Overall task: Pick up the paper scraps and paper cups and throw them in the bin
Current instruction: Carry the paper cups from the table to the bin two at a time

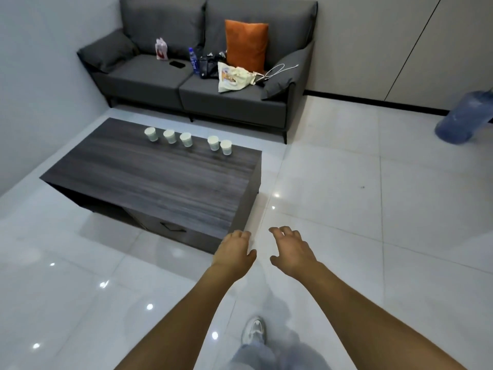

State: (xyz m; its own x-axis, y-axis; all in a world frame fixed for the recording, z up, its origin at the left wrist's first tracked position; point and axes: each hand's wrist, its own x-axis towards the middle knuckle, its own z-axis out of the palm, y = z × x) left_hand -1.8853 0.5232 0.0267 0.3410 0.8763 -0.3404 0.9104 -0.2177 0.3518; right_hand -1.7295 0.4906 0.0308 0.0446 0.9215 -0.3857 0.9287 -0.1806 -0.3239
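Several white paper cups (185,139) stand upright in a row along the far edge of the dark wooden coffee table (149,177). Three sit together on the left, two (225,147) more to the right. My left hand (234,251) hovers by the table's near right corner, fingers relaxed and holding nothing. My right hand (289,248) hangs beside it over the floor, fingers spread and loosely bent, also holding nothing. No paper scraps and no bin show in this view.
A grey sofa (202,84) stands behind the table with an orange cushion (246,44), bags, a bottle and a phone on it. A blue water jug (465,116) sits on the floor at right. White glossy tiles surround the table. My shoe (253,331) shows below.
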